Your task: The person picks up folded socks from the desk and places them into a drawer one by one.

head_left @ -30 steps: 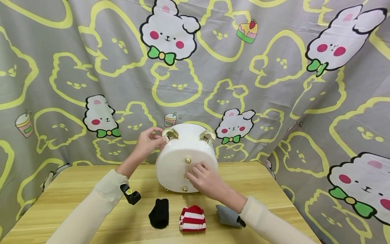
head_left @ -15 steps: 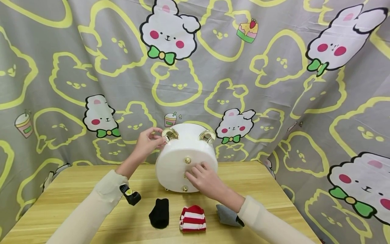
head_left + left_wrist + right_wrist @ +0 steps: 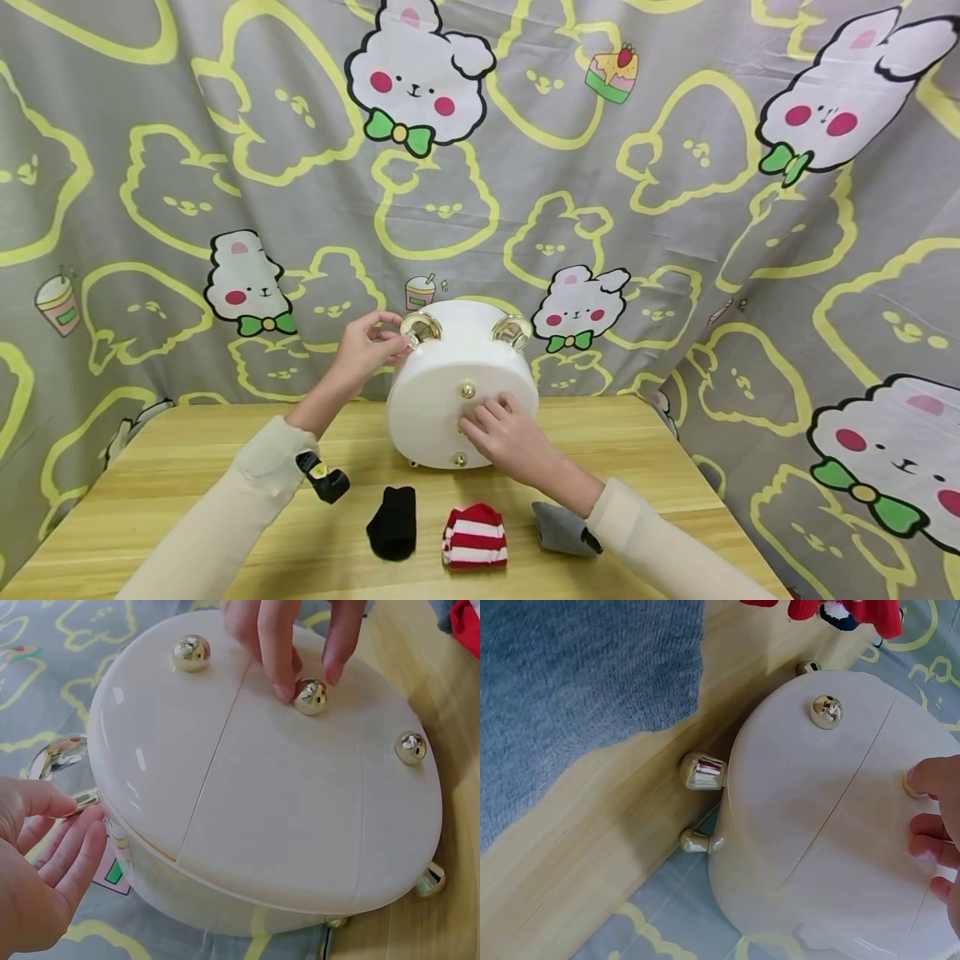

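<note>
A rounded white drawer box (image 3: 423,417) with gold ears, gold feet and a column of gold knobs stands on the table, its front facing me. My left hand (image 3: 363,350) pinches the gold left ear (image 3: 84,799) between thumb and fingers at the box's upper left. At the front, my right hand (image 3: 510,437) has thumb and fingers around the middle knob (image 3: 310,696). The top knob (image 3: 468,390) and bottom knob (image 3: 460,459) are untouched. Thin seams cross the front, and its drawers look flush.
On the near side of the table (image 3: 150,500) lie a black sock (image 3: 392,523), a folded red-and-white striped sock (image 3: 476,537) and a grey sock (image 3: 562,529). The right forearm passes over the grey one. A patterned cloth (image 3: 450,225) hangs close behind the box.
The box has shifted very slightly right and away. Both hands keep their hold on the ear and the middle knob; the socks stay in place.
</note>
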A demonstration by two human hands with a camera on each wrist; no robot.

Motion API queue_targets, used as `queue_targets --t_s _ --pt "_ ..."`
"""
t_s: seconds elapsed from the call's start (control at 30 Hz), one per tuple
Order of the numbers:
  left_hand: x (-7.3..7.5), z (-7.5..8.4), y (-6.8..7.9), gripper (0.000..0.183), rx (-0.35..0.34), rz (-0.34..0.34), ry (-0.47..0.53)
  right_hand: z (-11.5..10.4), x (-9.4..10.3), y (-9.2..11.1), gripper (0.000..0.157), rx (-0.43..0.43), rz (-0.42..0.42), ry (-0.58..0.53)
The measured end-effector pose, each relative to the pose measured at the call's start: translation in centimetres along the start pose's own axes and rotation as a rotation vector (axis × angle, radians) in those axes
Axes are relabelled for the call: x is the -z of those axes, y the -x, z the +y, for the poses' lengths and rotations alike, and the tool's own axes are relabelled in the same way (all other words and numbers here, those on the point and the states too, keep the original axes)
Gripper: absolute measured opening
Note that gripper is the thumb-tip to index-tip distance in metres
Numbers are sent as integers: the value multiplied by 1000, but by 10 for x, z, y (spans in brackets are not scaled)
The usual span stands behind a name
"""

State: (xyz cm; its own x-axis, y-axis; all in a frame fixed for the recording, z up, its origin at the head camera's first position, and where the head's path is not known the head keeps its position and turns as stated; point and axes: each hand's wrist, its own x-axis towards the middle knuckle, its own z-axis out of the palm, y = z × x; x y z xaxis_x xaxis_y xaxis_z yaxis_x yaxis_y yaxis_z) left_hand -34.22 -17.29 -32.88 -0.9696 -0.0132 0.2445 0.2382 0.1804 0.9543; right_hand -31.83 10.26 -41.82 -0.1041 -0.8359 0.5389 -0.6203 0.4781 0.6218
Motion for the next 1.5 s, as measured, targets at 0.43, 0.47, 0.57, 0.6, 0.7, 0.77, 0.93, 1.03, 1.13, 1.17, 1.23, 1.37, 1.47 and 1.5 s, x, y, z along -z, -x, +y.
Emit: queue_targets --t_s 0.43,0.47,0.57,0.6,0.7,0.77,0.93,1.03,1.13,1.17,1.23,1.37,1.47,1.5 --pt "-1 -2 -2 35 7 4 -10 -2 -5 -1 18 -25 -20 -6" --pt "-2 -2 -2 36 7 4 -7 -2 -5 -1 17 -29 -25 -8" --pt "-2 -3 -2 35 9 6 -8 -2 -6 -1 18 -35 -26 -3" --pt "-2 -3 -2 35 10 7 -9 -2 -6 -1 22 -37 -27 3" --pt "-3 -3 -3 34 9 11 -13 -2 -7 -1 33 -39 -25 24" --pt "-4 -3 -4 33 8 14 -15 -2 -7 -2 31 -42 -23 34" --pt "-4 -3 -6 31 7 19 -14 -2 -8 -4 13 -38 13 58" --pt "-5 -2 -6 31 4 20 -13 -3 -10 -6 19 -30 42 71" --pt "-5 -1 -7 31 5 21 -18 -4 -11 -8 29 -25 57 81" --pt "-5 -1 -7 31 6 23 -20 -4 -11 -8 30 -25 60 84" --pt "-6 -1 -7 30 8 25 -22 -4 -11 -8 26 -27 57 90" --pt "-6 -2 -9 30 10 30 -22 -4 -12 -8 9 -35 47 100" --pt "-6 -3 -10 29 6 29 -23 -4 -14 -8 14 -44 52 103" --pt "-6 -3 -10 29 5 28 -25 -4 -15 -8 20 -46 55 102"
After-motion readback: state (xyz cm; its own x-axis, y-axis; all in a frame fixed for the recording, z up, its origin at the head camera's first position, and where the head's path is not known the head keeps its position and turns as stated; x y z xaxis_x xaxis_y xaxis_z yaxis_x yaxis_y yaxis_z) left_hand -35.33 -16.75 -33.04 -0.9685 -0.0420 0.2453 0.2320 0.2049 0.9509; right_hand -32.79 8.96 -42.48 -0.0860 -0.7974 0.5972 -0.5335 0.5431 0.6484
